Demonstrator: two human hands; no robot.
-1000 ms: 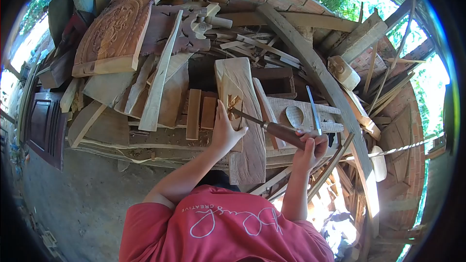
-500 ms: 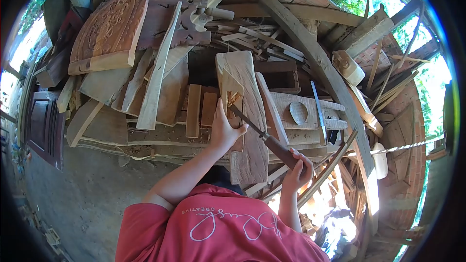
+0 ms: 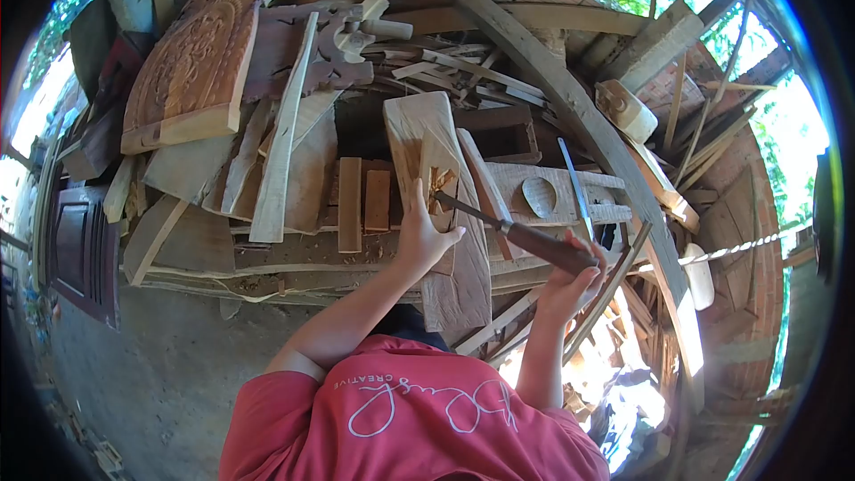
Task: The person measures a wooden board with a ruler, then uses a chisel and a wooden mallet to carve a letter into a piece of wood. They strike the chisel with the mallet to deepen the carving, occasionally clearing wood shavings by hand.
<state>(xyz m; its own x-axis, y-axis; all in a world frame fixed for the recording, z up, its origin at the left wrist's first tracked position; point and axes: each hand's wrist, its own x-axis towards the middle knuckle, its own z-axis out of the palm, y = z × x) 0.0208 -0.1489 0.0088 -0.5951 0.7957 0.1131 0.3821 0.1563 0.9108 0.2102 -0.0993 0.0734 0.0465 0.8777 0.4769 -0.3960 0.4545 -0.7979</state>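
Note:
A long chisel (image 3: 485,216) runs from the wood up to my right hand (image 3: 574,283), whose fingers wrap its brown handle (image 3: 550,248). Its metal tip meets a hollow with curled shavings (image 3: 440,181) in a smaller piece of wood (image 3: 442,150). That piece lies against a thick, pale wooden block (image 3: 463,298) that slants over the bench edge. My left hand (image 3: 426,236) grips the smaller piece near the chisel tip, fingers along its left side and thumb stretched to the right. Part of its grip is hidden.
Behind the block lies the cluttered bench (image 3: 312,258). A carved panel (image 3: 191,58) leans at the back left. To the right are a board with an oval inset (image 3: 539,197), a blue saw blade (image 3: 575,187) and a long slanting beam (image 3: 570,93). Scrap wood surrounds them.
My right hand has moved to the right and slightly up with the chisel handle, so the chisel lies flatter. The block has tilted a little, and the view has shifted slightly.

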